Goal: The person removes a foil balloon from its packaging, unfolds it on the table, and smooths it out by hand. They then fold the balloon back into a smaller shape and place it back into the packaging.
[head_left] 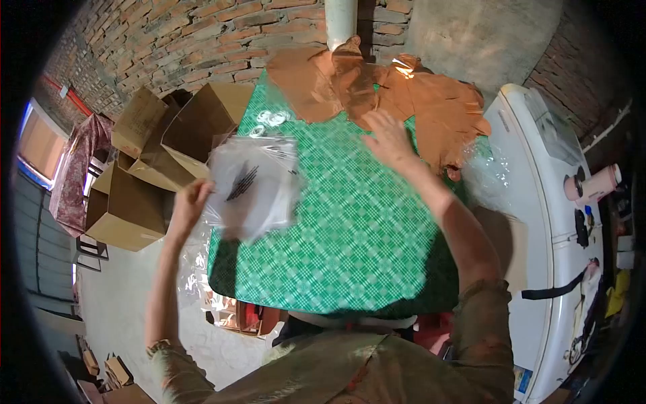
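Clear bags (266,192) lay beside left hand's (194,200) curled fingers, grip unclear; brown sheets (445,101) lay by right hand's (390,139) spread fingers; light pinch likely suited.

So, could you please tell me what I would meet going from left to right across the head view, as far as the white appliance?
Patterned cloth, the left hand, clear plastic sleeves, the right hand, the white appliance.

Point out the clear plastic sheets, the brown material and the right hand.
Clear plastic sheets (260,190): head view, middle of the pile.
Brown material (402,95): head view, near its middle.
Right hand (391,140): head view, back.
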`<state>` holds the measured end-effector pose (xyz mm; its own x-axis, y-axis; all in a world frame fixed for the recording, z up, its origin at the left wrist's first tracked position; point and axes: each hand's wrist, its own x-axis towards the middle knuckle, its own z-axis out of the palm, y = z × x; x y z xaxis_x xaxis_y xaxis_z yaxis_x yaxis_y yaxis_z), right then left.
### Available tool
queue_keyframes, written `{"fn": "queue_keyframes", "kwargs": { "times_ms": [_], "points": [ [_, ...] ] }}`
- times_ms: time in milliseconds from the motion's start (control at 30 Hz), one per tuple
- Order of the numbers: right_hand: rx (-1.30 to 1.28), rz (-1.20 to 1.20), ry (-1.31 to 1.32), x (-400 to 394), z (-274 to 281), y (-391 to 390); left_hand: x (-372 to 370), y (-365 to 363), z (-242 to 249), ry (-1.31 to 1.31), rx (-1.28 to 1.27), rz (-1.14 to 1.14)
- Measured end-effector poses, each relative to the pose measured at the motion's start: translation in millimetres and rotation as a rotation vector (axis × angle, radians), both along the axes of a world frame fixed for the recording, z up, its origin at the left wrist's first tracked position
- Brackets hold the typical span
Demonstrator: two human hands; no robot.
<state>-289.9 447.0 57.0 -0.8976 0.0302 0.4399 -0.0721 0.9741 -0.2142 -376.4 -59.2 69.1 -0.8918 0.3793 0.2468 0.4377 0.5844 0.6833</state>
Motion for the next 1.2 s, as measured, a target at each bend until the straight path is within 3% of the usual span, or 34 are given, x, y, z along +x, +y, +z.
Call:
{"fn": "queue_keyframes", "kwargs": {
  "times_ms": [33, 67, 100, 200, 300, 367, 433, 500, 567, 700, 800, 867, 967, 1033, 1067, 1167, 1200],
  "points": [
    [0.055, -0.013, -0.019, -1.6, -5.4, 21.9, -27.2, -30.8, -1.8, 0.077, -0.199, 0.066],
    [0.109, -0.025, -0.040, -3.6, -15.7, 42.5, -40.7, -46.9, 23.7, 0.022, -0.691, 0.190],
    [0.163, -0.037, -0.064, -6.4, -25.7, 58.0, -71.8, -92.7, 6.4, -0.070, -0.711, 0.163],
    [0.090, -0.001, -0.134, -19.5, -45.4, 88.9, -120.1, -199.3, -20.7, -0.290, -1.374, 0.313],
    [0.044, 0.182, -0.010, -38.3, -60.5, 104.1, -159.7, -227.9, -40.3, 0.253, -1.241, 0.265],
    [0.046, 0.187, 0.082, -43.7, -68.0, 105.3, -156.4, -174.4, -10.2, 0.648, -0.973, 0.210],
    [0.026, 0.127, 0.074, -50.5, -67.0, 103.8, -166.6, -112.9, 19.8, 0.386, -0.890, 0.301],
    [-0.022, -0.007, -0.040, -49.2, -55.6, 102.6, -162.2, -47.7, 35.4, 0.493, -0.705, 0.353],
    [-0.188, 0.045, -0.019, -51.5, -49.3, 107.9, -153.8, 21.7, 46.7, 0.427, -0.650, 0.287],
    [-0.314, 0.010, -0.048, -48.7, -29.3, 101.6, -143.5, 144.5, 29.9, 0.639, -0.270, -0.115],
    [-0.439, 0.039, -0.019, -41.2, -11.9, 90.5, -125.7, 233.0, 12.2, 0.516, -0.120, -0.313],
    [-0.362, -0.014, -0.065, -44.7, -11.2, 93.5, -113.8, 287.9, 6.5, 0.485, -0.030, -0.404],
    [-0.302, -0.046, -0.103, -57.1, -28.8, 109.7, -86.0, 351.0, 12.8, 0.354, 0.077, -0.458],
    [-0.331, -0.029, -0.122, -59.9, -29.3, 114.8, -78.8, 383.2, 9.2, 0.090, 0.046, -0.411],
    [-0.373, -0.010, -0.135, -57.1, -24.6, 112.4, -83.8, 395.1, -2.1, 0.242, 0.202, -0.524],
    [-0.454, 0.084, -0.077, -50.5, -13.8, 101.5, -95.7, 426.0, -25.3, 0.170, 0.199, -0.570],
    [-0.475, 0.122, -0.041, -50.1, -14.0, 101.4, -92.6, 429.3, -23.0, 0.051, 0.045, -0.503]
  ]
}}
